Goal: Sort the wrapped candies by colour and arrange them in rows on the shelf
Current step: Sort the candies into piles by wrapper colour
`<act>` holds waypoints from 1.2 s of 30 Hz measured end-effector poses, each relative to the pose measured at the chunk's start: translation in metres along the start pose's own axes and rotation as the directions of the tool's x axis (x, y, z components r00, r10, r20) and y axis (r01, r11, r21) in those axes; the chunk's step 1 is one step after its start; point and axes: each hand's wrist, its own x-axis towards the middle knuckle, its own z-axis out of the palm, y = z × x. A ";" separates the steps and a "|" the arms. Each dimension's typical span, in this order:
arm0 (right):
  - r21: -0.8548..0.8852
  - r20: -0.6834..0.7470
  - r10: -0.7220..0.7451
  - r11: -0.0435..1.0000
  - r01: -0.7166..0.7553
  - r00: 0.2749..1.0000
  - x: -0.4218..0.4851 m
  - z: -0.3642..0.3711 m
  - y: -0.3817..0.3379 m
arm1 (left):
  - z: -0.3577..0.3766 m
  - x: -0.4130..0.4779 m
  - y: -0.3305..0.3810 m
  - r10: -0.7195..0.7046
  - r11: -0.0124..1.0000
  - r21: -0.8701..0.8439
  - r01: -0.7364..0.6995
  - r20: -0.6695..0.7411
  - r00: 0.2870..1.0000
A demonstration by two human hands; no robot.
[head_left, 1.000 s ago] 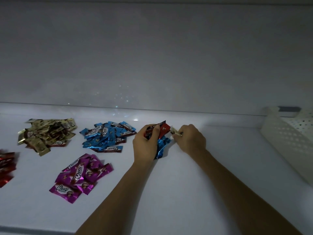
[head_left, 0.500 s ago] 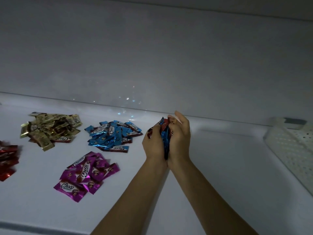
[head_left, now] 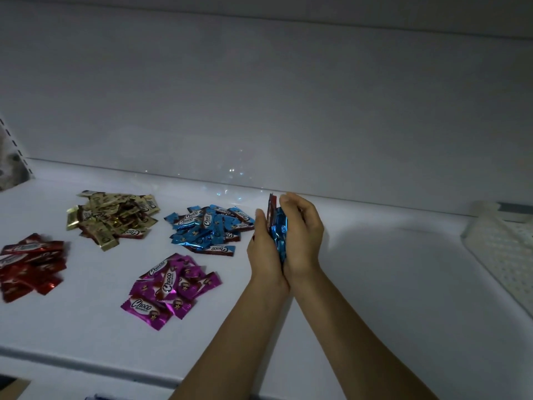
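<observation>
While the fingers (head_left: pixel 291 202) of the right hand (head_left: pixel 304 241) curl over the top edge of a clutch of candies (head_left: pixel 278 235), those of the left hand (head_left: pixel 264 252) lie fairly straight and press flat against its other side. The two palms face each other, heels of the hands touching, so the clutch is sandwiched upright between them, just above the white shelf (head_left: pixel 375 284). Most wrappers showing in the gap are shiny blue; one red wrapper (head_left: pixel 271 206) sticks up at the far end. How many are held cannot be told.

Just left of the hands lies the blue pile (head_left: pixel 207 229), loose and overlapping. Farther left and toward the back wall (head_left: pixel 259 96) sits the gold pile (head_left: pixel 112 217). Nearer the shelf's front edge, left of the forearms, is the magenta pile (head_left: pixel 173 290), with "Choco" readable on several wrappers. The red pile (head_left: pixel 31 264) lies at the far left edge of the view. All four heaps are apart from one another. A white perforated basket (head_left: pixel 501 249) stands on the shelf at the right, well apart from the hands.
</observation>
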 end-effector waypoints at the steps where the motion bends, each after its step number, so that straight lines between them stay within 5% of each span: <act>1: 0.016 0.021 0.017 1.000 -0.017 1.000 -0.002 0.002 0.000 | -0.002 -0.002 0.003 0.001 1.000 -0.023 -0.001 -0.011 1.000; 6: -0.050 0.208 0.059 0.998 -0.049 0.976 -0.023 0.015 0.005 | -0.014 -0.005 0.021 0.131 0.990 0.055 -0.126 -0.088 0.987; 12: -0.020 0.111 0.032 0.999 -0.030 0.993 -0.022 0.037 0.009 | -0.016 -0.022 0.038 0.294 0.903 0.326 -0.280 0.007 0.956; 19: 0.071 0.207 0.052 0.995 -0.068 0.977 -0.045 0.065 0.022 | -0.021 -0.043 0.054 0.462 0.808 0.355 -0.471 0.116 0.879; 23: 0.183 0.308 0.265 0.926 -0.330 0.914 -0.048 0.082 0.023 | -0.026 -0.049 0.078 0.513 0.810 0.347 -0.473 -0.029 0.858; 29: 0.018 0.409 0.222 0.968 -0.251 0.885 -0.054 0.111 0.032 | -0.045 -0.044 0.110 0.597 0.774 0.397 -0.493 -0.199 0.777; 36: -0.040 0.336 0.217 0.976 -0.216 0.917 -0.070 0.151 0.048 | -0.065 -0.046 0.149 0.580 0.812 0.276 -0.514 -0.293 0.760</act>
